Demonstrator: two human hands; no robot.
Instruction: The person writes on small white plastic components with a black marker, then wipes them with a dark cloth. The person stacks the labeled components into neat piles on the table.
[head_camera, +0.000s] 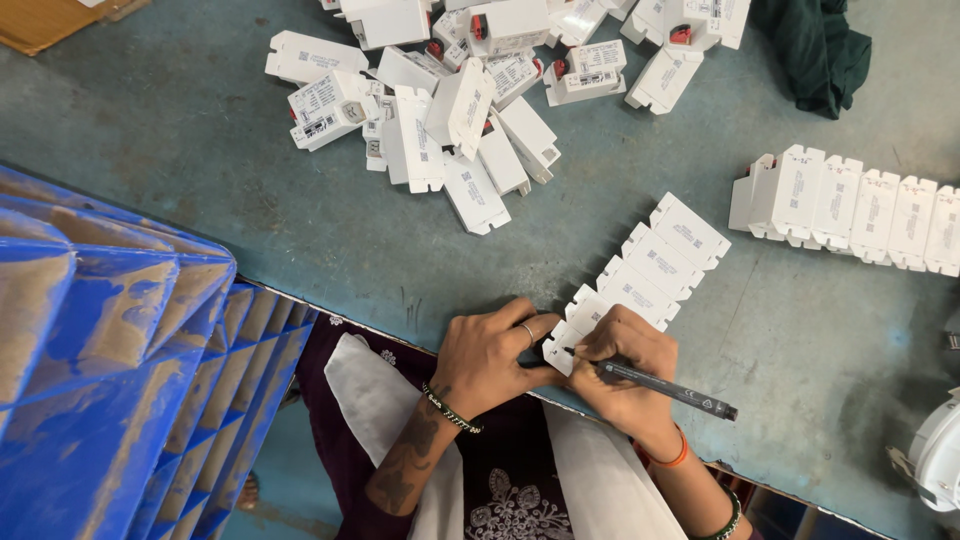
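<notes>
Right hand (622, 372) is gripping a black pen (668, 388), tip down on the nearest white plastic module (562, 347) in a short row (640, 280) at the worktop (200, 130) edge. Left hand (490, 358) is pinching that same module steady. Loose pile of modules (450, 110) sits further back, well apart.

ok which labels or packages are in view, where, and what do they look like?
Labels on loose white units: top centre heap, white rectangles, dark print.
Row by the right hand, pen: small dark marks.
Right row: same small marks.
Cardboard: top-left corner, brown.
</notes>
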